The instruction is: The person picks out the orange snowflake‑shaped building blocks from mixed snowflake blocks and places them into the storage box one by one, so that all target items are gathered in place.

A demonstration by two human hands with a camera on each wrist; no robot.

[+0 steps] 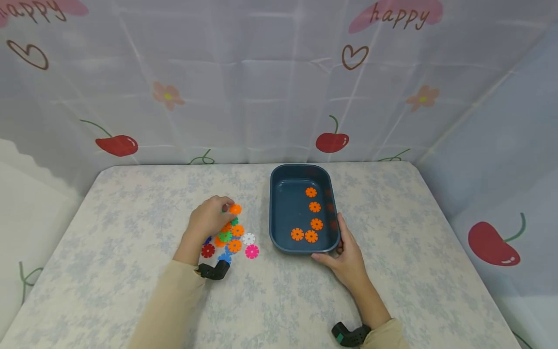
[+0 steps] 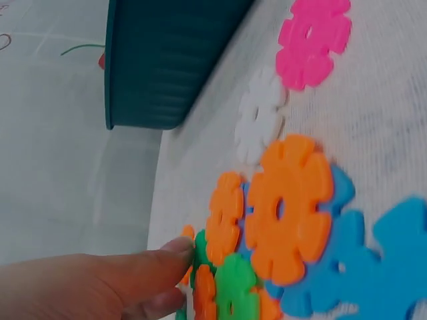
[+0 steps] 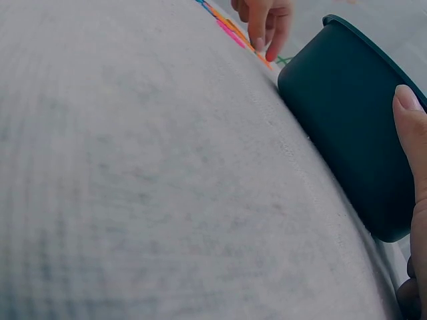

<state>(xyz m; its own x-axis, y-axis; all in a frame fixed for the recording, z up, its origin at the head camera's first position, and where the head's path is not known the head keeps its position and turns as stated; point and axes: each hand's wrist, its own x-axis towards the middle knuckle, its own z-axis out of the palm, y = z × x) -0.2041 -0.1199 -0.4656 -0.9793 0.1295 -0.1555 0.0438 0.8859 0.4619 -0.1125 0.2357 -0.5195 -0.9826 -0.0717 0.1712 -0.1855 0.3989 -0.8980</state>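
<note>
My left hand [image 1: 210,216] is at the far end of a loose pile of flower-shaped plastic discs, its thumb and fingertips pinching an orange flower-shaped disc [image 1: 235,209]. Below it lie a green disc [image 1: 224,236], more orange discs [image 1: 234,245], blue discs [image 2: 340,267] and a dark red disc [image 1: 208,250]. My right hand [image 1: 348,257] grips the near right corner of a dark blue-green tray [image 1: 279,247], thumb on the near wall; its other fingers are partly hidden. Several orange discs [image 1: 311,236] lie inside, along the tray's right side and near end.
A white disc [image 1: 248,239] and a pink disc [image 1: 252,251] lie at the pile's right edge, between pile and tray. The table [image 1: 270,310] has a pale floral cover. A printed curtain [image 1: 244,97] hangs behind its far edge.
</note>
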